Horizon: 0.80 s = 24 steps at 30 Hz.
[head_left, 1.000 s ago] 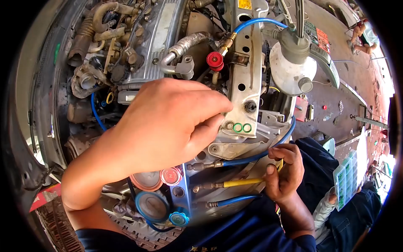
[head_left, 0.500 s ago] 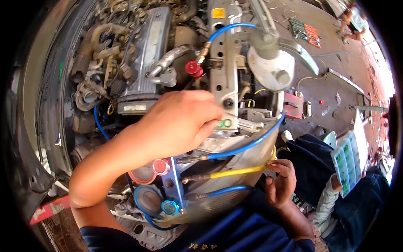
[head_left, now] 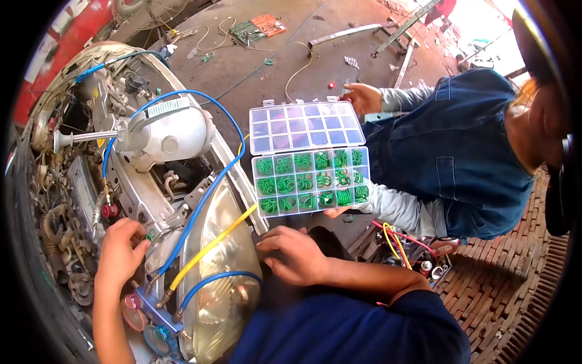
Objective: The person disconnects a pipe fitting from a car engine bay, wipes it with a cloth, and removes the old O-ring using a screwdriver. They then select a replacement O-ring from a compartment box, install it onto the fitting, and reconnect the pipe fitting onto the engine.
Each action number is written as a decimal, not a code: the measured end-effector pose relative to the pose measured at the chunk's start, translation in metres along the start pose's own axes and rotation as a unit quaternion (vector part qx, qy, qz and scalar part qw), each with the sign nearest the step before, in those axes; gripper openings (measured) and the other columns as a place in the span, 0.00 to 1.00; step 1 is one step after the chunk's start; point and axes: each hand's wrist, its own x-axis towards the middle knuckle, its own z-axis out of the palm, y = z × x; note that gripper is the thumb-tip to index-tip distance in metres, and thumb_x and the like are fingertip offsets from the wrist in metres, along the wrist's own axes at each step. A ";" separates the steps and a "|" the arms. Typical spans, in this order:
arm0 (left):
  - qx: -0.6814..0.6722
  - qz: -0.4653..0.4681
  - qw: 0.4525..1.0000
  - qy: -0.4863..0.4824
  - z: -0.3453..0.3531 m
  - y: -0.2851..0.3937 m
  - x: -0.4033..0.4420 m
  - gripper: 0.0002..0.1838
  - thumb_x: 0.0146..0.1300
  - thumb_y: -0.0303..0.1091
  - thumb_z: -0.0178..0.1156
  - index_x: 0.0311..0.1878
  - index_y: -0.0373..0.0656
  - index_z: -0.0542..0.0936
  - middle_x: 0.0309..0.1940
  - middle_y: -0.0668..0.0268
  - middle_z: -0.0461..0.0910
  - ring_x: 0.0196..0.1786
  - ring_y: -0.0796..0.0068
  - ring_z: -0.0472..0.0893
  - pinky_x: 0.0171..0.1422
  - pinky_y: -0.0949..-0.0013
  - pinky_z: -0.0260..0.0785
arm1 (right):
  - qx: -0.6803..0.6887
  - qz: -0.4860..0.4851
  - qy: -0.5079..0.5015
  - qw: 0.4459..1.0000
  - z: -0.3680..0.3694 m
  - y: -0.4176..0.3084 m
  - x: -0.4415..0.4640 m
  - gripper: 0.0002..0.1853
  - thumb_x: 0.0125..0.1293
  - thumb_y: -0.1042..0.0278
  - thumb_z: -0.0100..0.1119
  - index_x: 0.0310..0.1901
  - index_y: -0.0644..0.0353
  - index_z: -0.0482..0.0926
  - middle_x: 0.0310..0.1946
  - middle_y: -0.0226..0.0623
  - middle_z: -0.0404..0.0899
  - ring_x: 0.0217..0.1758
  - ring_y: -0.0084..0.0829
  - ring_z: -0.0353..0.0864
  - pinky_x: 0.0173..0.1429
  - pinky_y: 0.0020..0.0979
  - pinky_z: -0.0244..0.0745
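My left hand (head_left: 120, 249) is over the metal front panel of an engine bay, its thumb and forefinger curled closely together beside small green rings (head_left: 150, 235); what they pinch is too small to make out. My right hand (head_left: 295, 255) is beside the headlight (head_left: 221, 273), loosely bent with thumb and fingers apart, holding nothing. A yellow hose (head_left: 212, 247) and blue hoses run between my hands to a blue gauge manifold (head_left: 159, 312). In front, a co-worker holds an open compartment case (head_left: 312, 182) filled with green rings.
The co-worker (head_left: 461, 151) stands at the right. A white container (head_left: 176, 136) rests on the car front. Tool sets (head_left: 259, 29) and metal bars lie on the floor behind. A box of cans and hoses (head_left: 433, 270) sits at lower right.
The view has swung to the right, bringing the case and co-worker to the middle. My right hand has moved away from the yellow hose. My left hand stays near the green rings.
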 end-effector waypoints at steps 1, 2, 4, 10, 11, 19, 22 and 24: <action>-0.003 -0.011 1.000 -0.007 0.000 0.003 0.002 0.12 0.55 0.20 0.76 0.41 0.34 0.83 0.37 0.56 0.83 0.39 0.56 0.87 0.45 0.58 0.79 | 0.006 0.003 0.005 1.000 -0.005 0.001 -0.005 0.17 0.68 0.74 0.69 0.57 0.61 0.80 0.51 0.45 0.81 0.53 0.49 0.85 0.55 0.43 0.83; -0.004 -0.022 1.000 -0.010 -0.001 0.004 0.003 0.11 0.55 0.19 0.76 0.40 0.34 0.83 0.37 0.56 0.83 0.37 0.58 0.87 0.44 0.60 0.79 | 0.012 0.002 0.011 1.000 -0.006 0.003 -0.010 0.17 0.68 0.74 0.69 0.57 0.61 0.80 0.51 0.44 0.81 0.53 0.49 0.85 0.55 0.43 0.83; -0.014 -0.027 0.999 -0.015 0.001 0.006 0.004 0.11 0.56 0.19 0.76 0.39 0.33 0.83 0.36 0.56 0.83 0.36 0.61 0.86 0.44 0.62 0.79 | 0.001 0.000 0.021 1.000 -0.008 0.006 -0.020 0.17 0.68 0.73 0.69 0.57 0.62 0.80 0.52 0.44 0.81 0.52 0.48 0.86 0.54 0.42 0.84; -0.004 -0.032 0.999 -0.034 0.003 -0.012 0.010 0.10 0.57 0.20 0.75 0.37 0.32 0.81 0.34 0.59 0.84 0.37 0.66 0.84 0.46 0.63 0.78 | 0.055 -0.029 0.008 0.998 -0.012 0.005 -0.037 0.18 0.69 0.72 0.69 0.59 0.62 0.81 0.51 0.43 0.81 0.51 0.46 0.87 0.52 0.41 0.84; -0.019 -0.038 0.998 -0.044 0.003 -0.017 0.011 0.10 0.57 0.20 0.75 0.37 0.33 0.81 0.33 0.59 0.84 0.37 0.67 0.84 0.47 0.63 0.78 | 0.061 -0.023 0.003 0.998 -0.010 0.006 -0.040 0.18 0.69 0.72 0.69 0.59 0.62 0.81 0.51 0.43 0.81 0.51 0.45 0.87 0.52 0.41 0.84; -0.054 -0.088 0.992 -0.079 -0.001 -0.020 0.014 0.10 0.57 0.21 0.76 0.35 0.36 0.81 0.28 0.67 0.81 0.34 0.76 0.80 0.43 0.67 0.76 | 0.088 0.011 -0.008 0.996 -0.023 0.006 -0.051 0.17 0.73 0.70 0.68 0.60 0.62 0.80 0.50 0.42 0.81 0.47 0.39 0.89 0.49 0.39 0.84; -0.117 -0.127 0.981 -0.089 -0.002 -0.029 0.013 0.09 0.61 0.22 0.74 0.37 0.38 0.80 0.27 0.69 0.82 0.29 0.80 0.81 0.35 0.72 0.74 | 0.092 0.013 -0.005 0.996 -0.026 0.005 -0.053 0.16 0.73 0.71 0.68 0.59 0.62 0.80 0.51 0.41 0.81 0.44 0.35 0.90 0.46 0.37 0.85; -0.130 -0.127 0.981 -0.073 -0.001 -0.034 0.010 0.09 0.62 0.21 0.73 0.38 0.39 0.80 0.28 0.69 0.82 0.29 0.80 0.81 0.35 0.72 0.74 | 0.097 0.016 -0.013 0.995 -0.027 0.005 -0.054 0.16 0.73 0.72 0.68 0.59 0.62 0.79 0.51 0.41 0.81 0.44 0.34 0.90 0.45 0.36 0.85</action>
